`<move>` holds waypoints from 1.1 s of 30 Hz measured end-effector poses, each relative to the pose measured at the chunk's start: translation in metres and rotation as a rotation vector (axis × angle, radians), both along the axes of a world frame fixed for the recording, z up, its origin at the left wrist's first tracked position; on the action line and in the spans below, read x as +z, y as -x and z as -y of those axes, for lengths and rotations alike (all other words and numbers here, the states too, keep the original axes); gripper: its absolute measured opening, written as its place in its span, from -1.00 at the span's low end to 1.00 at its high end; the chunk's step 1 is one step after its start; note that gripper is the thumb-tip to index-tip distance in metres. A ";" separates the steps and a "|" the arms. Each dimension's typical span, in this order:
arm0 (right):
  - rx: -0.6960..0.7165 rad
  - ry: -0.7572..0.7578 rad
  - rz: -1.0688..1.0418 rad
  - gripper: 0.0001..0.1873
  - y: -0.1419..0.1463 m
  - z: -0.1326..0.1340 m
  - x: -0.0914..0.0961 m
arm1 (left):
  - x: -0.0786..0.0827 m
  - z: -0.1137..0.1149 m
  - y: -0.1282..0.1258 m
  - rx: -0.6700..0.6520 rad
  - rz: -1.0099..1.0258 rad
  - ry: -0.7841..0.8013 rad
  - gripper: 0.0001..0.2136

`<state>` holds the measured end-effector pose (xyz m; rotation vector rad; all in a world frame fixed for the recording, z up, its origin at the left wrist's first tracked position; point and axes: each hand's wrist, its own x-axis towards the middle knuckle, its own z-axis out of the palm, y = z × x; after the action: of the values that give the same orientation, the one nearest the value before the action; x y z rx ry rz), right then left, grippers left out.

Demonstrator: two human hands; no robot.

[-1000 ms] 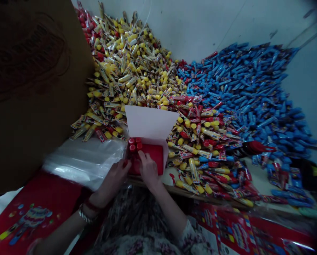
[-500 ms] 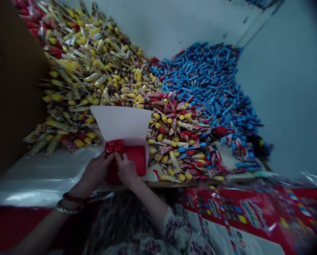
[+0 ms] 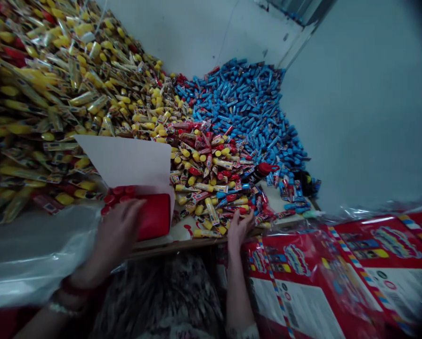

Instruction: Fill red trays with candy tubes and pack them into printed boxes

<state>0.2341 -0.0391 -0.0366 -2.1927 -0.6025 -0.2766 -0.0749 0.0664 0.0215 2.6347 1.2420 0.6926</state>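
Observation:
My left hand (image 3: pixel 115 240) lies across a red box (image 3: pixel 155 216), its fingers reaching over the box's top and a cluster of red-capped tubes (image 3: pixel 119 195) beside it. A white paper sheet (image 3: pixel 126 160) rises from behind the box and covers part of the pile behind it. My right hand (image 3: pixel 238 230) stands apart from the box, fingers spread, its fingertips at the front of a mixed pile of wrapped candy tubes (image 3: pixel 207 181). It holds nothing that I can see.
A yellow-capped tube heap (image 3: pixel 73 99) fills the upper left, and a blue tube heap (image 3: pixel 242 108) lies against the wall (image 3: pixel 355 108). A wooden table edge (image 3: pixel 186 246) runs in front. Clear plastic sheeting (image 3: pixel 30 249) lies left; red printed cartons (image 3: pixel 303 278) lie lower right.
My right hand has left the red box and moved right to the mixed pile. My left hand stays on the box. The whole scene has shifted left in view.

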 end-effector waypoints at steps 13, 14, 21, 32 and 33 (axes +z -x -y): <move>-0.147 0.144 -0.166 -0.26 0.003 -0.046 -0.046 | -0.101 0.036 -0.197 -0.263 -0.152 0.118 -0.46; -0.155 0.148 -0.168 -0.27 0.005 -0.061 -0.047 | -0.101 0.025 -0.199 -0.227 -0.164 0.128 -0.49; -0.096 0.110 -0.190 -0.27 0.015 -0.135 -0.044 | -0.081 -0.026 -0.212 -0.037 -0.155 0.124 -0.50; -0.005 -0.067 -0.278 -0.40 -0.020 -0.043 -0.047 | -0.037 -0.035 -0.239 -0.198 -0.205 0.152 -0.71; 0.011 -0.023 -0.314 -0.37 -0.024 -0.044 -0.048 | -0.039 -0.038 -0.247 -0.211 -0.220 0.161 -0.71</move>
<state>0.2580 0.0049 -0.0845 -2.1512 -0.4328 0.0666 0.1725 0.1044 -0.0172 2.7069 0.9983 0.2630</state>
